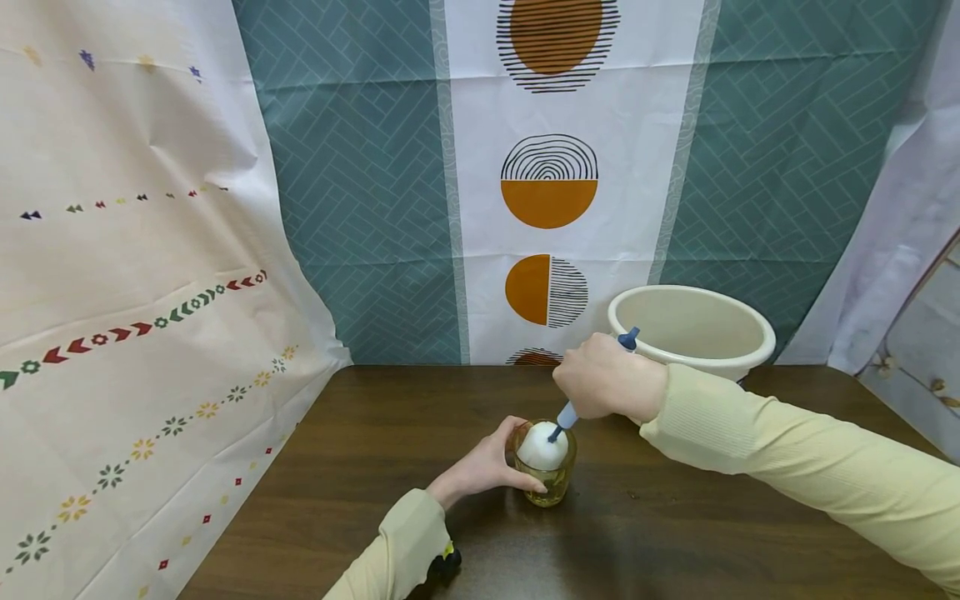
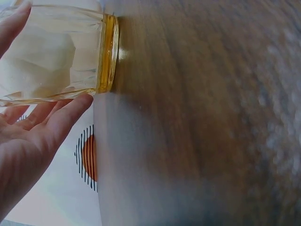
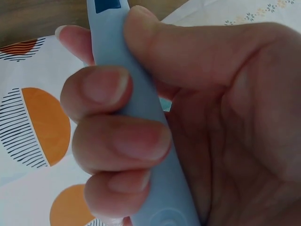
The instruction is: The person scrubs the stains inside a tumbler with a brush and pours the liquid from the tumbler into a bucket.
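Observation:
A transparent amber glass [image 1: 552, 490] stands upright on the dark wooden table, with a smooth white rounded object [image 1: 537, 450] inside it, level with the rim. My left hand [image 1: 491, 461] grips the glass from the left, thumb in front and fingers behind. In the left wrist view, the fingers lie along the wall of the glass [image 2: 108, 56]. My right hand [image 1: 611, 377] is wrapped round a light-blue-handled tool [image 3: 141, 94], held slanting down to the left. Its dark blue tip touches the top of the white object; I cannot tell the tool's kind.
A white oval tub [image 1: 693, 364] stands behind my right forearm at the back right. Patterned cloth [image 1: 375, 208] hangs along the table's back edge, and cream cloth [image 1: 150, 333] borders the left side. The brown table [image 1: 375, 417] surrounds the glass.

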Action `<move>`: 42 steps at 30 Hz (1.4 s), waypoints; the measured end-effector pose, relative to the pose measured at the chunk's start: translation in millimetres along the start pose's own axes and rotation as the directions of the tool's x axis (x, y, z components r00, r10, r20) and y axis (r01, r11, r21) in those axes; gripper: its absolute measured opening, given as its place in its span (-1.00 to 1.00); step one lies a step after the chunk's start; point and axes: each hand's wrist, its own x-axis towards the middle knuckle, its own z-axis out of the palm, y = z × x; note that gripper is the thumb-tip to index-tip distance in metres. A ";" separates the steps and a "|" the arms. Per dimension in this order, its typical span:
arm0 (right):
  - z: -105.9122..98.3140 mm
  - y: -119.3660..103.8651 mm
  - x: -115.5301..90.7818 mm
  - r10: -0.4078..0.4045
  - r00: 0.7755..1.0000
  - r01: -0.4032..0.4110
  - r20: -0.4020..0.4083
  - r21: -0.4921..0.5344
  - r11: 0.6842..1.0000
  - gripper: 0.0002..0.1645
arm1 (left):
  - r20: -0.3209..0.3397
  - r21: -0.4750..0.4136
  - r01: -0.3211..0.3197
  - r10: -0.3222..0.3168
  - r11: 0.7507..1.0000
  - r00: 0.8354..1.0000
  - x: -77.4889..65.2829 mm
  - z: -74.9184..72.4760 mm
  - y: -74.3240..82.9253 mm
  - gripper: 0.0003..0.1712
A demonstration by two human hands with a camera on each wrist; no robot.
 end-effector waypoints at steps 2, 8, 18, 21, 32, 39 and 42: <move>-0.4 0.4 -0.3 0.002 1.000 -0.002 -0.005 0.004 1.000 -0.77 | -0.001 0.003 0.003 -0.003 1.000 1.000 0.2 -0.1 0.2 -0.20; -0.3 0.7 -2.0 0.003 1.000 -0.003 -0.028 -0.016 1.000 -0.75 | 0.004 -0.007 0.005 -0.005 1.000 1.000 0.7 0.0 0.1 -0.19; 0.4 0.9 -3.0 0.009 0.999 -0.011 -0.045 -0.036 0.999 -0.73 | 0.001 -0.019 -0.006 0.006 1.000 1.000 0.8 0.6 0.0 -0.19; 0.6 1.3 -1.6 0.014 0.999 -0.015 -0.032 -0.035 0.999 -0.74 | 0.002 -0.022 -0.001 0.001 1.000 1.000 0.5 0.9 0.1 -0.20; 1.3 4.4 -3.7 0.026 0.998 -0.028 -0.052 -0.051 0.998 -0.76 | 0.008 -0.040 0.002 -0.002 0.999 1.000 0.7 1.1 0.6 -0.21; -0.1 5.5 -5.9 0.029 0.997 -0.033 -0.065 -0.057 0.998 -0.76 | 0.010 -0.058 -0.003 0.004 0.998 1.000 0.6 1.2 -0.5 -0.22; -0.7 6.3 -6.7 0.046 0.997 -0.049 -0.056 -0.053 0.997 -0.76 | 0.012 -0.066 -0.010 0.011 0.998 1.000 0.5 1.3 -0.9 -0.23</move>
